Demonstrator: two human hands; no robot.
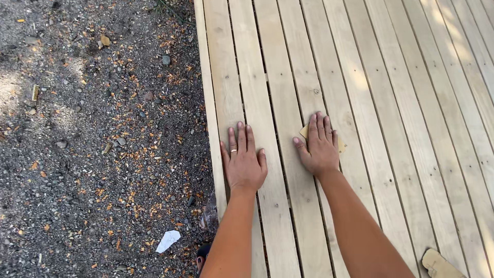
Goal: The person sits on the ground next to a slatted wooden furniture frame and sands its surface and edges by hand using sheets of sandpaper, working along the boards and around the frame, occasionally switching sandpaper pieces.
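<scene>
Fingers (320,126) of the right hand (319,149) press flat on sandpaper (304,132) while the left hand (243,162) braces open-palmed on the decking (391,103); even pressure along the grain likely serves best.

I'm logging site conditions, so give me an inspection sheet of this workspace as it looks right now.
Surface: pale wooden slat deck, narrow gaps between boards, sunlit patches.
Job's things: tan sanding sheet flat on a board, mostly under the right hand.
Clutter: second tan piece at the lower right edge of the deck.
Grips: left hand flat on the boards, holding nothing, ring on one finger; right hand pressed flat on the sheet.
Cables: nothing seen.
Surroundings: gravel ground with wood chips, a white scrap.
</scene>
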